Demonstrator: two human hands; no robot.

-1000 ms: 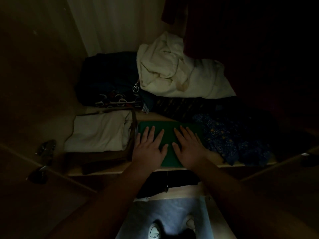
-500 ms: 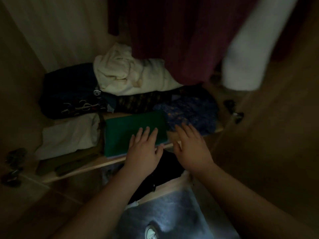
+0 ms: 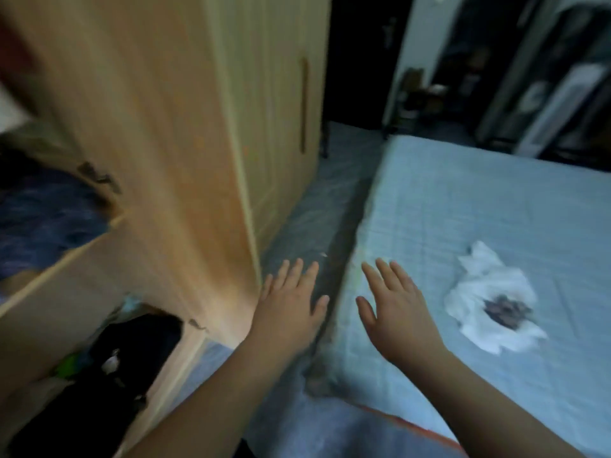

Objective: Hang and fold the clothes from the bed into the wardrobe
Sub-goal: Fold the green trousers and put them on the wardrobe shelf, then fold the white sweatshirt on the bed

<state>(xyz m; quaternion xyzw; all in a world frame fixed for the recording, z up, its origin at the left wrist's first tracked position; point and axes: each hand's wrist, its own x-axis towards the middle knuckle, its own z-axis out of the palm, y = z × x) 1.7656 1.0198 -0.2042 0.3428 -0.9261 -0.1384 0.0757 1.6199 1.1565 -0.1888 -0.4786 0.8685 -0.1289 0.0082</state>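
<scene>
A crumpled white garment (image 3: 492,302) with a dark print lies on the light blue bed (image 3: 479,209) at the right. My left hand (image 3: 291,302) hovers, fingers straight and empty, over the floor gap between wardrobe and bed. My right hand (image 3: 393,305) is spread flat and empty above the bed's near left edge, left of the white garment. The wooden wardrobe (image 3: 185,127) fills the left; its open door stands beside my left hand. Blue clothes (image 3: 43,216) lie on its shelf, dark clothes (image 3: 109,365) below.
A narrow strip of grey floor (image 3: 317,206) runs between wardrobe and bed. A closed wardrobe door with a long handle (image 3: 303,104) stands further back. Dark furniture and a doorway (image 3: 429,77) lie beyond the bed. The frame is motion-blurred.
The view has swung right, from the wardrobe shelf to the bed. Both hands have left the folded green garment on the shelf and now hover empty between wardrobe and bed.
</scene>
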